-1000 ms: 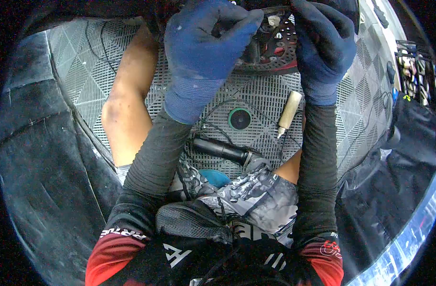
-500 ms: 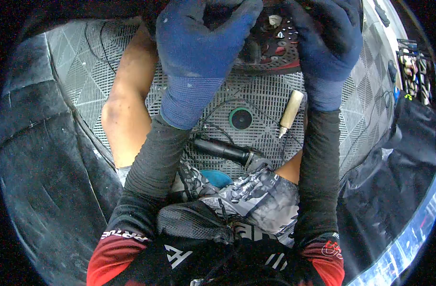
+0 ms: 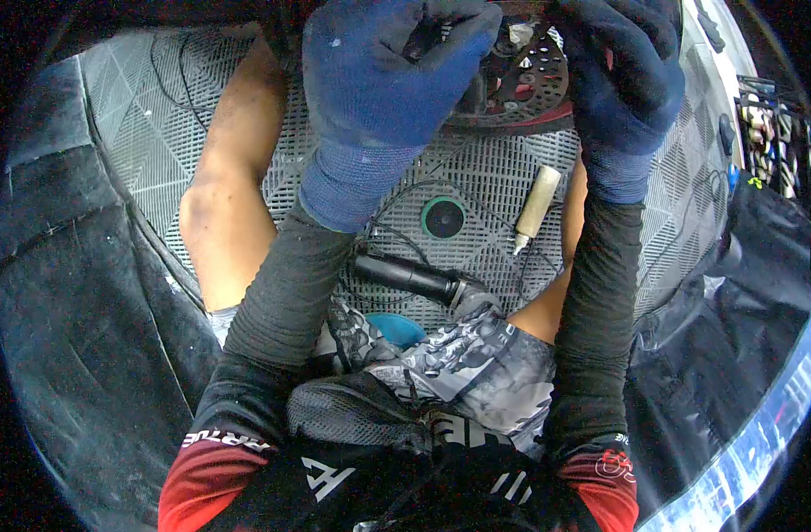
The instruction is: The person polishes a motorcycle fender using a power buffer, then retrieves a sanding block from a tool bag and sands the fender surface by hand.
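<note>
My left hand (image 3: 392, 75), in a blue and black work glove, is at the top of the view. Its fingers curl in with thumb and fingertips close together; what they hold, if anything, is hidden. To the right, my right hand (image 3: 631, 80), gloved alike, is bent with its fingers closed, and its fingertips are also hard to see. Between the two gloves shows a perforated brake disc (image 3: 540, 84), with a dark wheel (image 3: 503, 121) with a red rim line behind it. Both hands are close beside this wheel.
On the grey grid floor (image 3: 476, 168) lie a round black pad (image 3: 443, 217) with a green edge, a pale squeeze bottle (image 3: 537, 208) and a black cylindrical power tool (image 3: 410, 277) with its cable. Dark sheets (image 3: 77, 293) line the left side. A blue round thing (image 3: 395, 329) is partly covered by my shorts.
Both hands have shifted slightly to the right in view, still beside the wheel. More of the brake disc shows between them. The floor items appear slightly shifted with the camera.
</note>
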The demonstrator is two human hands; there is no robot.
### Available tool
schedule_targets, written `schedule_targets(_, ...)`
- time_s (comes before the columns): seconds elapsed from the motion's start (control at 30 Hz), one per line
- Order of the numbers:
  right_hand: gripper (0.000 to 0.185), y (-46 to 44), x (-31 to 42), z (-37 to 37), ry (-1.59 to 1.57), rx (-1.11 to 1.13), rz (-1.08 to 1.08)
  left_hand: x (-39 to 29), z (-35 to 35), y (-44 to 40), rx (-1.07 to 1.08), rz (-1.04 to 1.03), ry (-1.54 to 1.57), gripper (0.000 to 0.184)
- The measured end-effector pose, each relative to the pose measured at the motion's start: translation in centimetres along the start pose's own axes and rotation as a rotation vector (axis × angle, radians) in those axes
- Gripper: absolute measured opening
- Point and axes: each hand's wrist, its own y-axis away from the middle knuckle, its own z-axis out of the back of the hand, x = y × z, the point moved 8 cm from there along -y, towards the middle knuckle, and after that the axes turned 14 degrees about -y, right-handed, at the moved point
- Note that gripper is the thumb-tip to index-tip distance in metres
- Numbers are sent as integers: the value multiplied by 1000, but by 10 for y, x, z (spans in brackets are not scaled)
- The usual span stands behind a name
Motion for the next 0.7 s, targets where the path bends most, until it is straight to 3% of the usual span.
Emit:
schedule_targets(0.2,29,-3,4,-2,41,55,-11,1,-3,4,-10,87,59,18)
schedule_targets(0.4,28,-14,16,-2,-42,-3,-37,12,-2,5,100,472,96,20)
schedule_targets(0.47,29,-8,14,-5,53,51,0,12,-6,12,-1,253,69,21)
schedule_targets(0.6,29,-2,7,-6,67,63,-3,3,-6,6,-17,69,41,23)
schedule_targets(0.7,28,-5,2,-5,-49,17,-3,5,-3,5,-56,125,58,23)
